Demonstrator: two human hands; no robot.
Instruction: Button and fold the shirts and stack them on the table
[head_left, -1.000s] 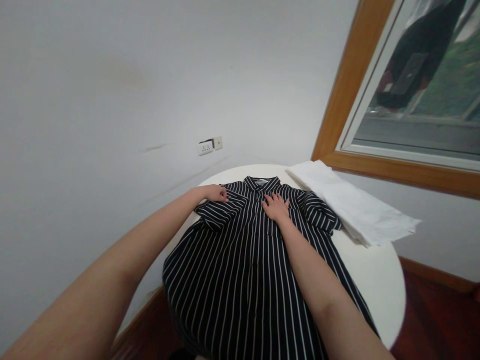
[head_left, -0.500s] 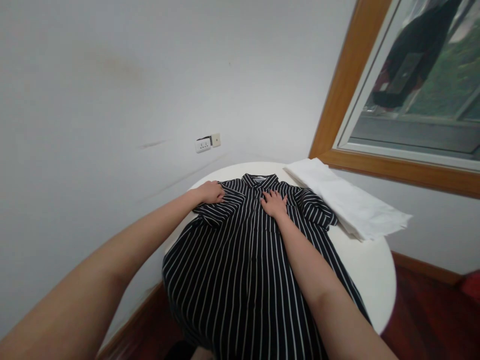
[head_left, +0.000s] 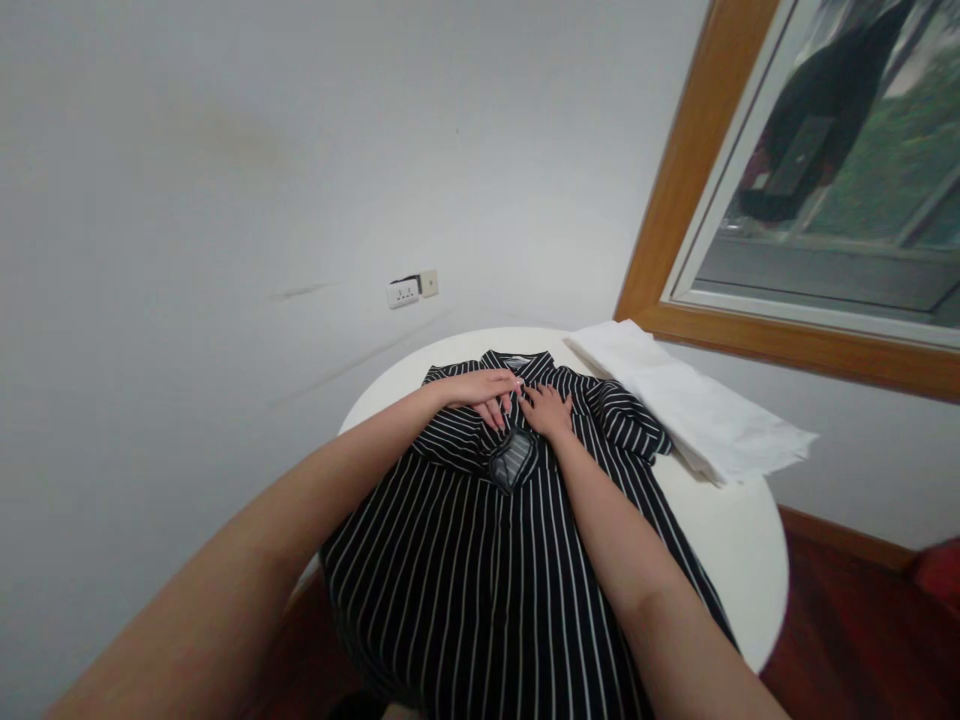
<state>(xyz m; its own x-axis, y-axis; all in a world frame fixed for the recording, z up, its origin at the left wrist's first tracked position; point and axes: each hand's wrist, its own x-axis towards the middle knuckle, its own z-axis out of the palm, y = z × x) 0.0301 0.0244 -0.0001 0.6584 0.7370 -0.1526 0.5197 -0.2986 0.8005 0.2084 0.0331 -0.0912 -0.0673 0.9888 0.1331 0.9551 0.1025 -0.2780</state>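
Note:
A black shirt with white stripes (head_left: 465, 560) lies front up on a round white table (head_left: 750, 570), its collar at the far side and its lower part hanging over the near edge. Its left-hand sleeve is folded inward across the chest, with the cuff opening showing near the middle. My left hand (head_left: 480, 390) is over that folded sleeve near the collar, fingers stretched out and holding nothing. Flat on the chest rests my right hand (head_left: 549, 410), fingers spread, close to the left fingertips. The right-hand sleeve (head_left: 630, 420) stays out to the side.
A folded white cloth (head_left: 690, 400) lies on the table's right side and sticks out past its edge. Behind the table is a white wall with a socket (head_left: 403, 293). A wood-framed window (head_left: 795, 340) is at the right.
My left hand has moved right from the shirt's left side to the chest, and the left-hand sleeve now lies folded inward. My right hand has stayed nearly in place.

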